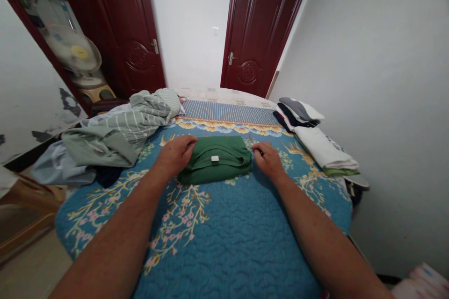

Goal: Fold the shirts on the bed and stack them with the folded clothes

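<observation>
Across a blue quilted cover (231,233) patterned with pink blossoms, pale branches and a striped far band, a green shirt (217,175) lies folded near the middle, neckline uppermost. Beyond stand two dark red panelled doors (115,14) with carved medallions and metal handles, set in a white wall (191,23); at the left, a standing fan (75,53) shows a yellow hub.

Inside the green collar sits a small white tag (215,160), its writing too small to read. Dark marks on a white folded garment (317,149) at the right are likewise illegible.

The green cloth looks smooth and forms a rough rectangle. The left hand (175,152) is at its left edge and the right hand (268,159) by its right edge, fingers curled on both; whether either pinches the fabric, I cannot tell. Crumpled pale-green striped clothing (140,117) is heaped at the left; a flat folded stack (300,112) lies at the right.
</observation>
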`<state>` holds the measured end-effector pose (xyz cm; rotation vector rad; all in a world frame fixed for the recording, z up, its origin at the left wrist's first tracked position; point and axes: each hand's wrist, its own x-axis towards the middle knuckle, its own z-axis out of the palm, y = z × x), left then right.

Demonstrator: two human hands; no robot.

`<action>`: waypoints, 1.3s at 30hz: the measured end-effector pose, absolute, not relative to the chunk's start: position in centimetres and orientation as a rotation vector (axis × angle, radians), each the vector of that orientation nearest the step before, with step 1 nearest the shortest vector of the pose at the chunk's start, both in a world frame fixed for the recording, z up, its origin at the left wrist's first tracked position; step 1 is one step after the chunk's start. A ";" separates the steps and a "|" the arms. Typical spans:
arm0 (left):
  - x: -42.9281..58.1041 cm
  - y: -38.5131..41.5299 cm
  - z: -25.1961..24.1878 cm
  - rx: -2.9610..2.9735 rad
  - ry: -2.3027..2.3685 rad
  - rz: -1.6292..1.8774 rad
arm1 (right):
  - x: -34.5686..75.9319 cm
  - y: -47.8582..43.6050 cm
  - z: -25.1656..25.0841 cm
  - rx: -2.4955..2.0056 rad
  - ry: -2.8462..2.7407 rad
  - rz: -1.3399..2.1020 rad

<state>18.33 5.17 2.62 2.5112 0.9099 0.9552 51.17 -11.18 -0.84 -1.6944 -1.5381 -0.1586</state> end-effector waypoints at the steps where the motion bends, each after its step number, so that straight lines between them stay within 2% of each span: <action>1: 18.8 4.7 2.4 2.533 0.819 0.971 | 51.1 -11.3 -0.7 -1.706 -1.570 -0.163; 6: 21.6 1.1 2.5 2.701 0.499 0.932 | 51.7 -11.7 -0.3 -1.840 -1.667 -0.019; 14: 29.2 -4.4 2.3 2.724 0.691 0.710 | 53.2 -11.5 -0.2 -1.820 -1.631 0.528; 18: 31.8 -4.8 0.7 2.515 0.855 0.683 | 53.3 -11.2 -0.7 -1.756 -1.515 0.642; 27: 30.3 -1.6 0.4 1.549 0.679 0.813 | 52.6 -11.4 -0.7 -1.541 -1.488 0.640; 39: 29.9 -1.9 1.1 1.588 0.577 0.640 | 50.4 -11.2 -0.4 -1.558 -1.516 0.420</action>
